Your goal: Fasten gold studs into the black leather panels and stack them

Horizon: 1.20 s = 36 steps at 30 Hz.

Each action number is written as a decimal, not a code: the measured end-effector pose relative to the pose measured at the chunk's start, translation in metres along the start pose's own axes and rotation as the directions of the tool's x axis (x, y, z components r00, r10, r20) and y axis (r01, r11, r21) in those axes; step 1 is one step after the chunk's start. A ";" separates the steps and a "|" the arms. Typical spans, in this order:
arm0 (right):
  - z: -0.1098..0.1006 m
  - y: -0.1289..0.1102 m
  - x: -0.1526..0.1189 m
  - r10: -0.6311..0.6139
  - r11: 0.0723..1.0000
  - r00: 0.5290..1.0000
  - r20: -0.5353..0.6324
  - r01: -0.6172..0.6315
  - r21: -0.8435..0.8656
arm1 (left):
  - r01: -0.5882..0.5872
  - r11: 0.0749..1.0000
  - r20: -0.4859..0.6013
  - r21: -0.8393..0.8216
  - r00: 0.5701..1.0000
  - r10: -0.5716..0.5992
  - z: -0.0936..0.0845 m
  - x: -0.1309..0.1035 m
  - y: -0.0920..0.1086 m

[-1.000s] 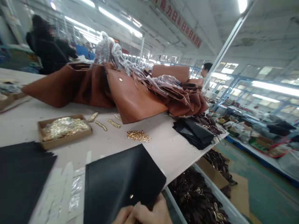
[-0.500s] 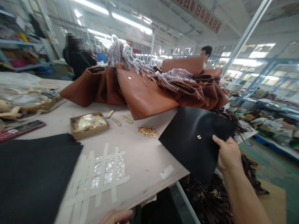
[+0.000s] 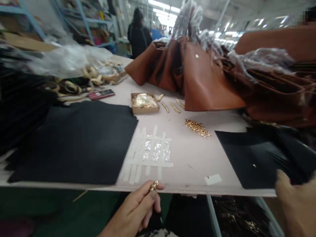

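My left hand (image 3: 139, 207) is closed at the table's front edge, thumb and index finger pinching small gold metal fittings (image 3: 154, 186). At the right edge, my right hand (image 3: 296, 197) is smeared by motion and partly out of view. It is by the front of a black leather panel (image 3: 247, 154) with a small gold fitting in it; I cannot tell whether it touches the panel. Other dark leather lies beside that panel. A loose heap of gold fittings (image 3: 197, 128) lies mid-table. A stack of black leather panels (image 3: 81, 144) is on the left.
A small cardboard box (image 3: 145, 111) of gold fittings stands behind taped plastic strips (image 3: 156, 151). Brown leather bags (image 3: 209, 82) fill the back right. A phone-like red object (image 3: 101, 94) lies back left. Below the table is a bin (image 3: 212, 214) of dark straps. A person (image 3: 139, 33) stands beyond.
The black panel, held up in my right hand before, now lies at the table's right. My left hand has come up into view with gold fittings. The view has turned left.
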State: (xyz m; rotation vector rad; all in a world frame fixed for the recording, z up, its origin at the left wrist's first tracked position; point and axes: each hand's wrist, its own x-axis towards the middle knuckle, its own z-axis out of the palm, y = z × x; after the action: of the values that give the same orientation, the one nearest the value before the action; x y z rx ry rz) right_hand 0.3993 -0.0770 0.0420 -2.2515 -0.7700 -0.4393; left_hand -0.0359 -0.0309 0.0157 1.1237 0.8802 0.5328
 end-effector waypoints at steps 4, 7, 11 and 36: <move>0.008 -0.065 -0.060 -0.288 0.898 0.840 0.460 0.070 0.435 | -0.056 0.998 0.040 -0.026 0.998 0.057 -0.005 -0.002 0.008; 0.011 -0.132 -0.117 -0.681 0.698 0.417 0.602 0.119 0.706 | -0.058 0.998 0.057 -0.037 0.997 0.060 -0.010 -0.005 0.005; 0.016 -0.198 -0.159 -0.919 0.390 0.065 0.389 -0.006 0.921 | -0.014 0.997 0.045 -0.082 0.999 0.018 -0.021 -0.010 0.001; 0.037 -0.266 -0.211 -0.900 0.402 -0.170 0.400 0.026 0.915 | -0.272 0.835 -0.250 0.478 0.870 0.426 -0.067 -0.047 -0.011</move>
State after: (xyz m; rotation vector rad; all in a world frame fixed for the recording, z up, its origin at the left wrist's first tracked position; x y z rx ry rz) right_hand 0.0711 0.0182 0.0461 -0.9196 -2.2424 1.1364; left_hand -0.1179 -0.0337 0.0098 1.6515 1.1378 0.8961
